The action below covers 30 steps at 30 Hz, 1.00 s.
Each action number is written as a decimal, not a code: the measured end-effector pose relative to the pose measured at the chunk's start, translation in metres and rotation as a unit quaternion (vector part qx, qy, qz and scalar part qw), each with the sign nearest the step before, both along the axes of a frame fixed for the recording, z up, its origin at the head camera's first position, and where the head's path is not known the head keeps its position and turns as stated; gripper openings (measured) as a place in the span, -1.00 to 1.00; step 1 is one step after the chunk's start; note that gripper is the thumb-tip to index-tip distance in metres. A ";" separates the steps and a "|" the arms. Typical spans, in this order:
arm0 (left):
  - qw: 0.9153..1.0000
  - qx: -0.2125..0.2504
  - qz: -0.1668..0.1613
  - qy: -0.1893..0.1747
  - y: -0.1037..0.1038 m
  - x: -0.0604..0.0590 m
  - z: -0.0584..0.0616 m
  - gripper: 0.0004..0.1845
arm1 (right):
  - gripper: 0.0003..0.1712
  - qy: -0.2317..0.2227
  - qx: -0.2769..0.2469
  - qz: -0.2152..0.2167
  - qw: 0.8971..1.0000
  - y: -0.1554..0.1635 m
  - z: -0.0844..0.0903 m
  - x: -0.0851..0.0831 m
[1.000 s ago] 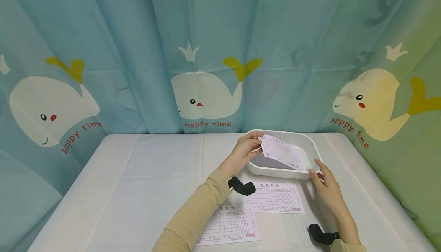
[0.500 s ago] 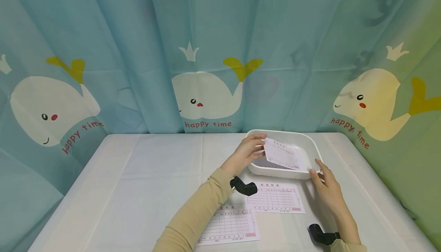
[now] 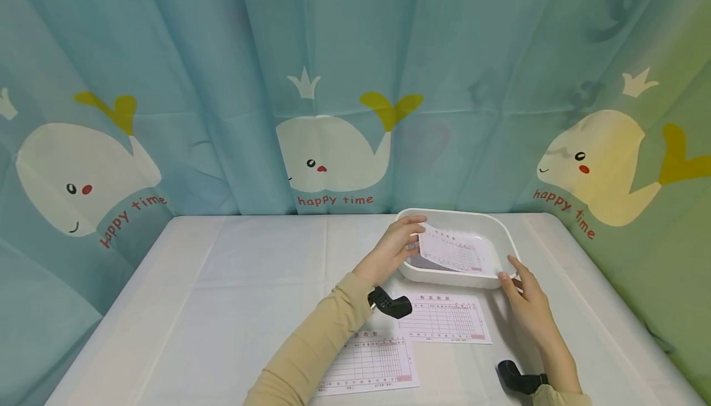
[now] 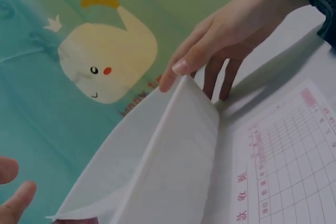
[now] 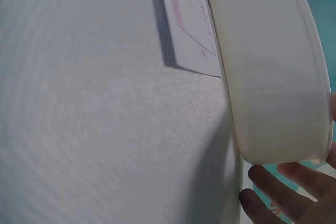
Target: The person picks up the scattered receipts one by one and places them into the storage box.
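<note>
My left hand (image 3: 392, 247) pinches the left edge of a printed receipt slip (image 3: 452, 249), its right part sloping down inside a white plastic tray (image 3: 450, 281). In the left wrist view only a few fingertips (image 4: 20, 199) and the slip's pale corner show, so the exact hold is partly hidden. Under the raised slip lies a greyish printed surface (image 3: 426, 262) in the tray. My right hand (image 3: 528, 304) grips the tray's near right corner, thumb at the rim and other fingers against the outer wall, as the right wrist view also shows.
Two more receipt slips lie on the white table, one (image 3: 444, 319) in front of the tray and one (image 3: 374, 366) nearer, partly covered by the left sleeve (image 3: 311, 344). Behind the table hangs a blue-green curtain (image 3: 344, 36) with whale prints.
The left hand shifts slightly right, then back left, still pinching the slip. The slip now lies lower and flatter in the tray. The right hand and tray stay put.
</note>
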State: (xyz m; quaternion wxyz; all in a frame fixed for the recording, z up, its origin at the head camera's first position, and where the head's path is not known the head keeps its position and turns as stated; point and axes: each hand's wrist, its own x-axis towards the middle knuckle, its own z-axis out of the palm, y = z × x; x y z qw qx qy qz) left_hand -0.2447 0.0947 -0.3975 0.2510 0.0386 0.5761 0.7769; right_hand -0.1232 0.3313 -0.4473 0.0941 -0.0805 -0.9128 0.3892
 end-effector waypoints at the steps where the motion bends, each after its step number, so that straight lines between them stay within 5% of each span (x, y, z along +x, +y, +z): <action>1: 1.000 0.000 -0.004 0.004 -0.001 0.001 0.000 -0.51 | -0.28 -0.002 0.000 0.000 1.000 0.000 0.000 0.000; 11: 0.998 -0.031 -0.017 0.048 -0.010 0.007 0.001 -0.52 | -0.27 -0.002 0.000 0.001 1.000 0.001 -0.001 0.000; 25: 0.993 0.005 -0.055 0.100 -0.030 0.016 0.002 -0.53 | -0.28 0.006 0.001 0.004 1.000 0.001 -0.002 0.000; 30: 0.995 0.002 -0.057 0.085 -0.036 0.017 0.005 -0.54 | -0.28 0.005 -0.001 0.004 1.000 0.001 -0.002 0.000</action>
